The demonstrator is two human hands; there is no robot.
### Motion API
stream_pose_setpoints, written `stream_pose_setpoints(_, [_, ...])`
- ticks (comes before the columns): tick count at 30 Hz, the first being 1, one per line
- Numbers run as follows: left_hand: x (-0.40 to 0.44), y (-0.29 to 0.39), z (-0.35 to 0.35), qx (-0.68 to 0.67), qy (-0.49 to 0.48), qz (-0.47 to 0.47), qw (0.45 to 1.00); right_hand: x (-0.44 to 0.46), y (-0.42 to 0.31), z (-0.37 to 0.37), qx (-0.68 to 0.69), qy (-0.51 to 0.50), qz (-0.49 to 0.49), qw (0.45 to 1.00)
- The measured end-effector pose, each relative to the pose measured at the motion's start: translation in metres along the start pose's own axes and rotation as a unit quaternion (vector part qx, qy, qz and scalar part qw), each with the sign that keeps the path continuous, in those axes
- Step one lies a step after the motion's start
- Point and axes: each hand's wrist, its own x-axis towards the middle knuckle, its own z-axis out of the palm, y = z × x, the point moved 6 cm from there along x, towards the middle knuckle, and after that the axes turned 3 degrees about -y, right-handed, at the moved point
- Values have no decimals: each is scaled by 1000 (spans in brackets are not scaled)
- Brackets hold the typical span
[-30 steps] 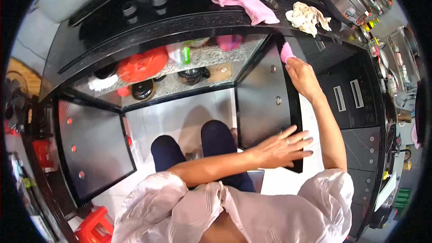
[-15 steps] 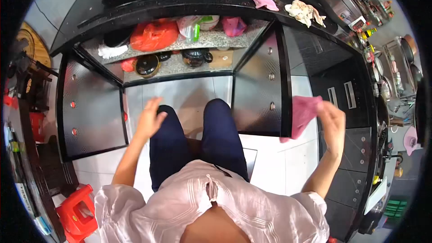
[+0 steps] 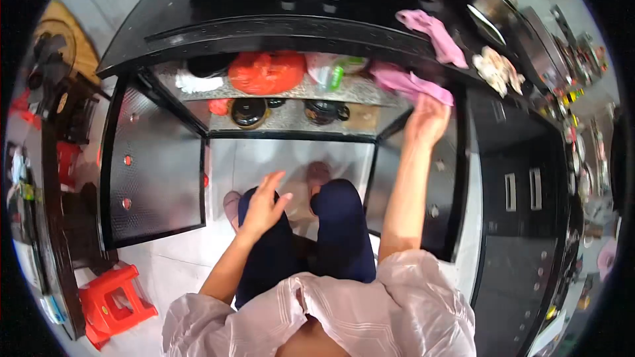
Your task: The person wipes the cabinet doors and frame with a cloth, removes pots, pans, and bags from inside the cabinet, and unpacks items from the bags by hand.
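Note:
My right hand point(image 3: 428, 122) grips a pink cloth point(image 3: 410, 84) at the upper right of the open cabinet, just below the counter edge. The cloth spreads to the left of my fingers, in front of the upper shelf. My left hand point(image 3: 264, 208) hangs in the air over my knee, fingers apart and holding nothing. The right cabinet door point(image 3: 413, 185) stands open beneath my right forearm, and the left door point(image 3: 155, 165) is open too. On the upper shelf lies a red plastic bag point(image 3: 266, 73); a dark lidded pot point(image 3: 249, 112) is below it.
Another pink cloth point(image 3: 436, 36) and a cream cloth point(image 3: 497, 71) lie on the black counter point(image 3: 251, 23). A red stool point(image 3: 112, 304) stands on the floor at the lower left. Black drawers point(image 3: 516, 258) are on the right.
My right hand has carried the pink cloth from outside the right door up and left to the cabinet opening. My left hand, earlier at the right door, moved left, then slightly right and down.

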Motion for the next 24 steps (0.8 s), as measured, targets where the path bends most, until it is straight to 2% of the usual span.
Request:
stream_pose_setpoints(2, [15,-3,-4,-47,-14,-27,998,66,36,-29,1,24,24,999])
stream_pose_setpoints(3, [23,-10,-5,-33,-4,-5,999,91,51,-34,-8,43,24,999])
stream_pose_setpoints(6, [53,-23,-14,-88,16,-25,996,119,58,-30,-46,127,-12,991])
stream_pose_setpoints(7, [63,-27,-18,-87,36,-25,995,133,71,-58,-87,125,-11,988])
stream_pose_setpoints(9, [82,-37,-19,-106,66,-19,992,128,77,-57,-226,115,-94,963])
stream_pose_setpoints(11, [99,-49,-20,-128,94,-15,987,67,75,10,-414,81,-230,877])
stream_pose_setpoints(15, [107,-89,-18,-154,145,-29,977,-19,131,83,-580,-10,-284,764])
stream_pose_setpoints(17, [89,-118,-11,-146,169,-43,974,-82,147,153,-520,-75,-314,791])
stream_pose_setpoints(18, [78,-131,-9,-124,163,-89,975,-107,156,176,-495,-117,-340,791])
stream_pose_setpoints(19, [66,-141,-8,-103,158,-136,973,-124,171,187,-553,-121,-282,775])
stream_pose_setpoints(20, [55,-153,-8,-83,151,-184,968,-145,185,204,-516,-141,-257,805])
stream_pose_setpoints(22, [46,-150,-25,-99,160,-194,963,-175,209,235,-555,-180,-322,746])
stream_pose_setpoints(24, [39,-155,-39,-104,170,-192,961,-204,231,265,-549,-232,-333,730])
